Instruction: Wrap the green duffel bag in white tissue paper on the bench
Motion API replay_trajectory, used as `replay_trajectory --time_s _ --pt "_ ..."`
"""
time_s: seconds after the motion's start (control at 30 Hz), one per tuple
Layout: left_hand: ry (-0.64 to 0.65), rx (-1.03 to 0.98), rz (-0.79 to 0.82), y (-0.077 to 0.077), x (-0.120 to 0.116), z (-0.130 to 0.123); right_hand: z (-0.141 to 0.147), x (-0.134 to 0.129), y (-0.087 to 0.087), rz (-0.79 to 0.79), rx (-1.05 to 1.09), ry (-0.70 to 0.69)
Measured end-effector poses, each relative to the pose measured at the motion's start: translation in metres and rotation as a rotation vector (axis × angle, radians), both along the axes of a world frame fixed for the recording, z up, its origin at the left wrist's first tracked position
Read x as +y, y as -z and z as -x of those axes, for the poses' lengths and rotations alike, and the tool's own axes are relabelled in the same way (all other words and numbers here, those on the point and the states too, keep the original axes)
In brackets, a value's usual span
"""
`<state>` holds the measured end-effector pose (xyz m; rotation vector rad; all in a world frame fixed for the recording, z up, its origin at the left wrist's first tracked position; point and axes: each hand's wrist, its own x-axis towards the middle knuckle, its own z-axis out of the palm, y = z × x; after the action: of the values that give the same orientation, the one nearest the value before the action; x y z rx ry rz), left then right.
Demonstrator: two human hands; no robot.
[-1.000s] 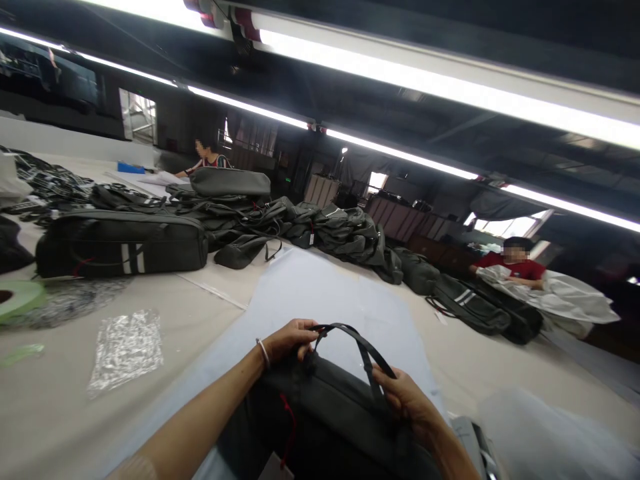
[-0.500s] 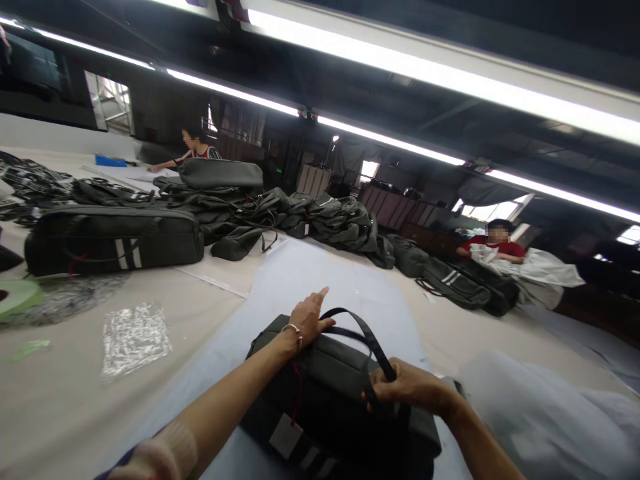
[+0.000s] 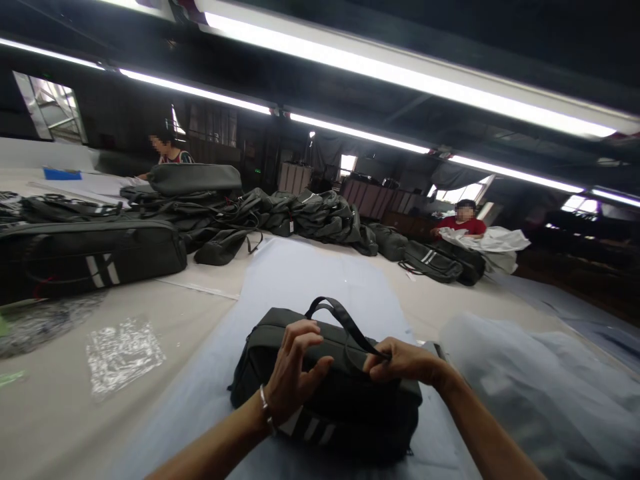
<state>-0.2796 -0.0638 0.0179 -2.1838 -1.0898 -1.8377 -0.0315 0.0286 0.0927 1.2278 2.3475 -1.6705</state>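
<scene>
A dark duffel bag (image 3: 360,420) with pale stripes on its front sits on a white sheet (image 3: 320,267) right before me. Its black strap handle (image 3: 345,317) arches above the top. My right hand (image 3: 403,361) is closed round the right end of that handle. My left hand (image 3: 297,370) is over the bag's left front, fingers apart and slightly curled, holding nothing; whether it touches the fabric I cannot tell. A bracelet circles the left wrist, which hides part of the bag's front.
Another striped dark bag (image 3: 145,253) lies at left, near a clear plastic packet (image 3: 123,353). A long heap of dark bags (image 3: 320,217) crosses the table behind. Translucent plastic sheeting (image 3: 540,387) is bunched at right. Two people (image 3: 463,223) work farther back.
My left hand has drawn back from the bag's top toward its front. The right hand keeps hold of the handle. The bag sits slightly more left in view, and the head view has turned right.
</scene>
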Motion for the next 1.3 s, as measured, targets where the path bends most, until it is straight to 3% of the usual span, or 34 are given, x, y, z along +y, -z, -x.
replay_trajectory --time_s 0.1,0.2,0.27,0.33,0.4,0.5,0.6,0.67,0.73,0.9,1.0,1.1,1.2,1.3 --pt "0.076 0.309 0.093 0.003 0.006 -0.010 -0.001 -0.003 -0.004 0.023 0.024 -0.020" --pt "0.100 0.630 0.135 -0.007 0.014 -0.019 0.001 -0.005 -0.007 0.019 0.038 -0.037" --pt "0.097 0.720 0.123 -0.011 0.008 -0.029 0.001 -0.003 -0.007 -0.008 0.133 0.074" --pt "0.095 0.820 0.097 -0.001 -0.008 -0.044 0.000 0.005 -0.003 -0.071 0.278 0.264" --pt "0.062 0.922 0.068 0.028 -0.027 -0.063 0.001 0.021 0.003 -0.163 0.386 0.439" --pt "-0.044 1.054 0.071 0.096 -0.043 -0.086 0.012 0.050 0.023 -0.308 0.395 0.597" --pt "-0.214 0.995 0.080 0.160 -0.043 -0.087 0.030 0.076 0.051 -0.416 0.248 0.695" --pt "-0.296 0.863 0.034 0.187 -0.042 -0.080 0.038 0.086 0.072 -0.463 0.110 0.684" --pt "-0.333 0.752 0.001 0.201 -0.042 -0.074 0.041 0.092 0.090 -0.459 -0.022 0.584" --pt "-0.337 0.709 0.025 0.205 -0.044 -0.068 0.040 0.101 0.115 -0.321 -0.260 0.208" --pt "-0.299 0.741 0.015 0.193 -0.043 -0.063 0.039 0.110 0.115 -0.344 -0.353 0.135" --pt "-0.229 0.745 0.100 0.175 -0.048 -0.055 0.036 0.112 0.104 -0.504 -0.442 0.208" --pt "-0.115 0.712 0.234 0.159 -0.054 -0.049 0.036 0.097 0.092 -0.754 -0.470 0.306" --pt "-0.031 0.681 0.303 0.150 -0.056 -0.046 0.049 0.067 0.091 -1.046 -0.333 0.176"
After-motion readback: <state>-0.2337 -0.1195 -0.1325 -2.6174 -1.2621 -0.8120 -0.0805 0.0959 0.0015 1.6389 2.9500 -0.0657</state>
